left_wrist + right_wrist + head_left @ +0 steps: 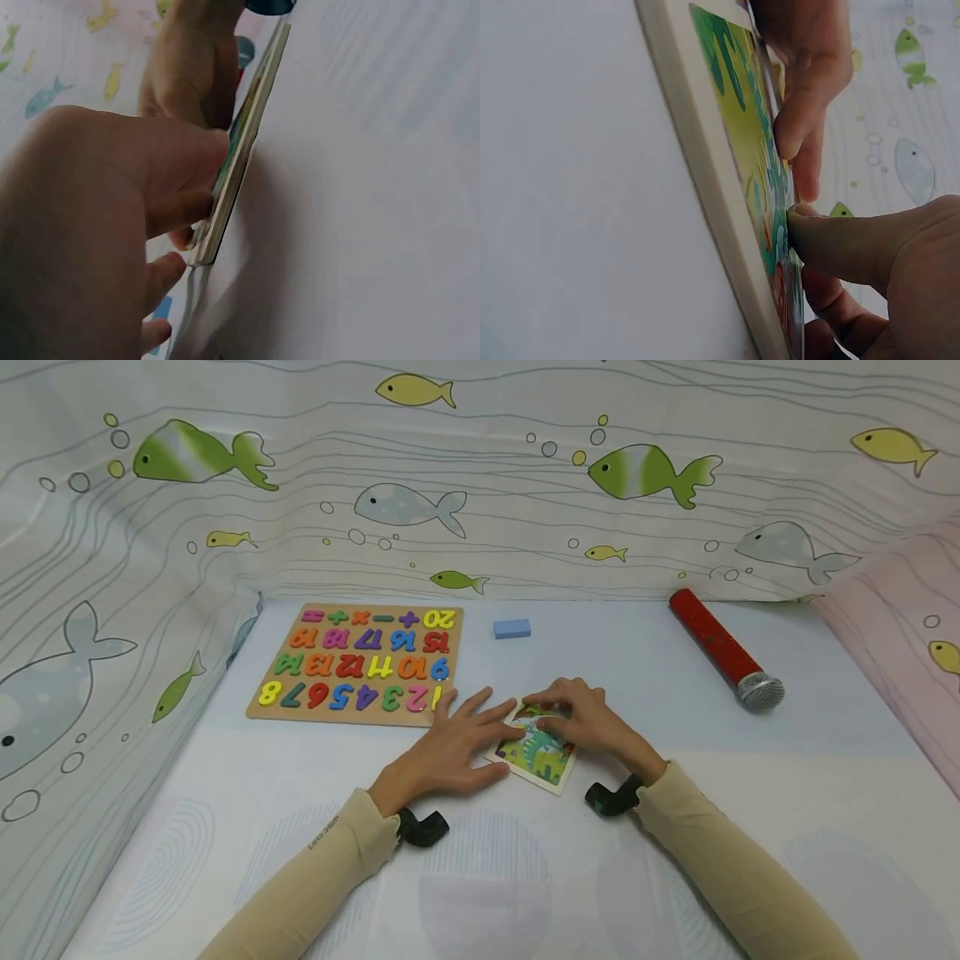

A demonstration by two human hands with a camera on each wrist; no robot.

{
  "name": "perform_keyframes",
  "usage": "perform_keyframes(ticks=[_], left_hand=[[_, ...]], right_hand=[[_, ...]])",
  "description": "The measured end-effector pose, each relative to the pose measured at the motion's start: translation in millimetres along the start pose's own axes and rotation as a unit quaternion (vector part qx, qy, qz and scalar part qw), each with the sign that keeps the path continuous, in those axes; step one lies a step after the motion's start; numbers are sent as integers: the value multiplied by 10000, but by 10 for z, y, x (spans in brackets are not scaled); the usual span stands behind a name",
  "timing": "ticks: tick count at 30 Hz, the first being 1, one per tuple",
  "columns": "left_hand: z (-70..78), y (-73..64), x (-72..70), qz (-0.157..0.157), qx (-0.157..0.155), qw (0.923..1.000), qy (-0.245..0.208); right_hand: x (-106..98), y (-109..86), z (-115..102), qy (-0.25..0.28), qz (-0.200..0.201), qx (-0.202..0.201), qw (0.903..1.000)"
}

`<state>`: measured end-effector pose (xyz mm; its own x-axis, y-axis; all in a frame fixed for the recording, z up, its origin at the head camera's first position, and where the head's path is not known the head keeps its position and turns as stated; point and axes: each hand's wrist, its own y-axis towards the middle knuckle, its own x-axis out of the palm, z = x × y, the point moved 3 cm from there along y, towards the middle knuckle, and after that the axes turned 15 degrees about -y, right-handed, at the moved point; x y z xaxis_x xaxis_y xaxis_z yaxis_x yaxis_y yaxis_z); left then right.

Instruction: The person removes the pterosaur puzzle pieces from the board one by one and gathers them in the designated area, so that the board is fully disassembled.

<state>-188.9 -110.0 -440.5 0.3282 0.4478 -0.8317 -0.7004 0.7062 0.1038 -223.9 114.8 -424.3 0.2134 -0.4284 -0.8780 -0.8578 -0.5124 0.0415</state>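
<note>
A small dinosaur picture puzzle (542, 758) with a pale wooden frame lies at a slant on the table between both hands. The left hand (453, 747) has its fingers spread, and its thumb and index finger touch the puzzle's left side. From the right, the right hand (588, 718) bends its fingers over the far edge, with the thumb on the picture. In the right wrist view that thumb presses the puzzle's face (746, 142); the fingers are partly hidden. Edge-on in the left wrist view, the puzzle's frame (244, 161) shows its thickness.
A wooden number board (352, 714) with coloured digits lies behind the left hand. Farther back is a blue block (512, 628). A red microphone (712, 643) with a silver head lies at the right. Fish-printed cloth (525, 460) rises behind the table.
</note>
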Motion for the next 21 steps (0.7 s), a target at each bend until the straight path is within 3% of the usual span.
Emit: perform_keyframes(ticks=[7,16,21], left_hand=[[-8,-11,-67,-233,-2,9997,-101],[-6,-4,-72,-64,144,9997,205],[-40,-13,-57,0,211,9995,215]], right_hand=[[41,-4,-45,-157,102,-47,9998],[64,71,-51,-229,57,-535,9983],[74,107,-49,-177,6,-580,9982]])
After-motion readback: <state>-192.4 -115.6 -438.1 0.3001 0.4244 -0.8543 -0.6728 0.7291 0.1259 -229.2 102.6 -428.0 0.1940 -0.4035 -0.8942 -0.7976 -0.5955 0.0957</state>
